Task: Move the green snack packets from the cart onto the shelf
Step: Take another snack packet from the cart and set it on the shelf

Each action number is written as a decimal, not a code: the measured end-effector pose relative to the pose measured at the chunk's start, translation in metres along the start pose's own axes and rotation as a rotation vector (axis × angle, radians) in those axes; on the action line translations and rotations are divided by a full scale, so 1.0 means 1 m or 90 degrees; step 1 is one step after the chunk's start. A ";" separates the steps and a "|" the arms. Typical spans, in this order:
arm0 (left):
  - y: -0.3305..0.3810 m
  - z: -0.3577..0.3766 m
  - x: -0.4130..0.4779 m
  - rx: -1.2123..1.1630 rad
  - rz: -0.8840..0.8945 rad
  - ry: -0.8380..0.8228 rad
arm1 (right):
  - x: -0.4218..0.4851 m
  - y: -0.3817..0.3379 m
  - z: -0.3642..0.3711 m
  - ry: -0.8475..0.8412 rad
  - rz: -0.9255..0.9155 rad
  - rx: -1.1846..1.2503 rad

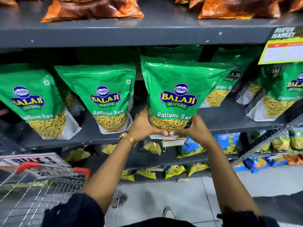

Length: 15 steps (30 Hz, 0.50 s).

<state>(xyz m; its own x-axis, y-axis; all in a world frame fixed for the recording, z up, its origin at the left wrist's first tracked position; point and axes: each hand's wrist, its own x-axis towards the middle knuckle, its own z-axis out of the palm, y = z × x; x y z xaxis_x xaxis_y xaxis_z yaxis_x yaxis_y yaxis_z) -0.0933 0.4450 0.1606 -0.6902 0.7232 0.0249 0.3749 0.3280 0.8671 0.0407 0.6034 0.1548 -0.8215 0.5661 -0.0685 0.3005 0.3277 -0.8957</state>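
Observation:
A green snack packet (177,89) stands upright at the front of the middle grey shelf (226,118), gripped at its base from both sides. My left hand (142,126) cups its lower left corner and my right hand (196,126) cups its lower right; the fingertips meet under the packet. Matching green packets stand on the same shelf to the left (101,95), at the far left (32,99) and to the right (278,92), with more behind. The wire cart (42,181) with red handle ends is at the lower left; what it holds is hard to make out.
Orange snack bags (91,9) lie on the shelf above. Lower shelves hold yellow-black and blue packets (193,148). A yellow price sign (283,49) hangs at the upper right, and a wire rack of small packets (282,143) juts out on the right. Pale floor lies below.

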 end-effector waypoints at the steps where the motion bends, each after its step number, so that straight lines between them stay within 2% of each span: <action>1: -0.001 0.008 0.007 -0.010 -0.008 0.007 | 0.010 0.004 -0.004 -0.006 0.008 -0.003; 6: -0.014 0.042 0.029 -0.069 -0.054 0.048 | 0.051 0.036 -0.012 -0.058 0.005 -0.016; 10: -0.021 0.047 0.039 -0.089 -0.078 0.035 | 0.059 0.039 -0.011 -0.073 0.022 0.038; 15: -0.023 0.049 0.051 -0.117 -0.099 0.018 | 0.067 0.046 -0.005 -0.060 -0.009 0.092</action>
<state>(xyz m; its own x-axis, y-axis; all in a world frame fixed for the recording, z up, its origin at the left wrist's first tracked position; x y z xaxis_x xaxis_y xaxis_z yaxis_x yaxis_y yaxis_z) -0.1066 0.5041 0.1179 -0.7491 0.6542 -0.1047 0.1455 0.3166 0.9373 0.0016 0.6602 0.1106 -0.8693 0.4862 -0.0896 0.2205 0.2189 -0.9505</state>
